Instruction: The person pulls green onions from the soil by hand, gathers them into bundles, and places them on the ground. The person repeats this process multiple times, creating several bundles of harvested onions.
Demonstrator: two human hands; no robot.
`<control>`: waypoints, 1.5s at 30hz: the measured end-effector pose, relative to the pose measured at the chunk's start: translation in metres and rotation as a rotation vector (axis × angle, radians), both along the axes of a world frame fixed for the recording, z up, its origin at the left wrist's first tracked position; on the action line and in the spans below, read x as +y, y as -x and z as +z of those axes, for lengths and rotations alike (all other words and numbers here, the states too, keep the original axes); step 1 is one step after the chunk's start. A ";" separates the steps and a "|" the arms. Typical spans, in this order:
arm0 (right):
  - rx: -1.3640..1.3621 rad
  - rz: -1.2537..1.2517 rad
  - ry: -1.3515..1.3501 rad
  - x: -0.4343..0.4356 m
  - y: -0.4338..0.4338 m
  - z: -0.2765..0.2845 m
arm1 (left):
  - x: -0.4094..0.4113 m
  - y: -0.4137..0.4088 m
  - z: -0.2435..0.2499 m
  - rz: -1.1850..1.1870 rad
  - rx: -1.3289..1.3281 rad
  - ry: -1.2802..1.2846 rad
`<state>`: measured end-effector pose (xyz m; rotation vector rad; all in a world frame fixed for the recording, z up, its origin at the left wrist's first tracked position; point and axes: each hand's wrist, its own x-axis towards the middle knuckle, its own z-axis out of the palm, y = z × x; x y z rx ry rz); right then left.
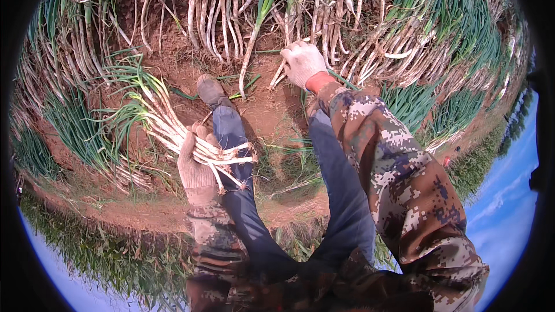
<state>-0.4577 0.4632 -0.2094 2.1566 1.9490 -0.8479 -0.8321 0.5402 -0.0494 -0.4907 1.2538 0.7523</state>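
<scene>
A bunch of long white-stemmed green onions (173, 128) lies across my gloved left hand (197, 164), which is closed around the stems. Their rooted ends point right, over my left trouser leg, and the green tops fan out to the upper left. My right hand (303, 63), in a pale knit glove, is curled into a fist low by the standing green onions (331, 21). Pale stalk ends (277, 77) stick out below the fist; its fingers hide the part in the grip. One loose onion (249, 60) leans between my hands, its base on the soil.
Pulled onions lie in heaps at the right (403, 56) and left (82, 125). A bank of bare reddish soil (169, 43) rises behind the standing stalks. My left shoe (211, 89) rests on the ground (264, 115) among scattered green leaves. Grass and leafy plants (112, 247) border the plot.
</scene>
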 end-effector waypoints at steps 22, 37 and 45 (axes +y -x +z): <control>-0.306 -0.064 0.281 0.061 -0.054 -0.038 | -0.009 -0.028 -0.068 -0.070 -0.073 0.078; -0.238 -0.821 0.108 0.140 -0.072 -0.024 | -0.007 -0.022 -0.073 -0.022 -0.072 0.098; -0.163 -0.710 -0.172 0.146 -0.044 -0.016 | 0.002 -0.014 -0.072 -0.096 -0.042 0.131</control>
